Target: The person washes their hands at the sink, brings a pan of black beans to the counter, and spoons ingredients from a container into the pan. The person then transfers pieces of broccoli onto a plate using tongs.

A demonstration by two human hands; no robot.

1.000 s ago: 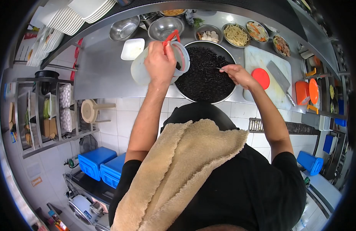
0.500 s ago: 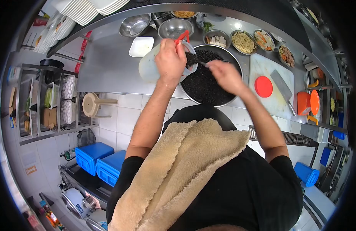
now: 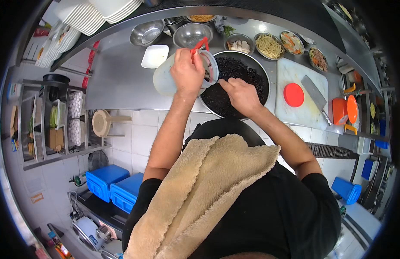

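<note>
My left hand (image 3: 188,71) is closed around a translucent plastic container (image 3: 164,81) near its red handle (image 3: 202,44). The container lies tilted on its side, its round mouth facing right over the edge of a wide metal pan. Dark, grainy black food (image 3: 245,71) fills the pan (image 3: 269,84). In my right hand (image 3: 242,97), held above the pan, is a thin-handled metal utensil (image 3: 214,81). Its far end reaches into the container's mouth, where some dark food shows; the utensil's head is hidden.
Right of the pan, a white cutting board (image 3: 286,116) carries a red round lid (image 3: 293,95) and a cleaver (image 3: 314,93). Behind stand metal bowls (image 3: 192,35), noodles (image 3: 269,46) and a white square dish (image 3: 155,57). An orange container (image 3: 339,111) is at the far right.
My right hand has moved left and slightly down, pushing the utensil's end into the container's mouth. The dark clump seen at the mouth's edge earlier is no longer there. My left hand still grips the container.
</note>
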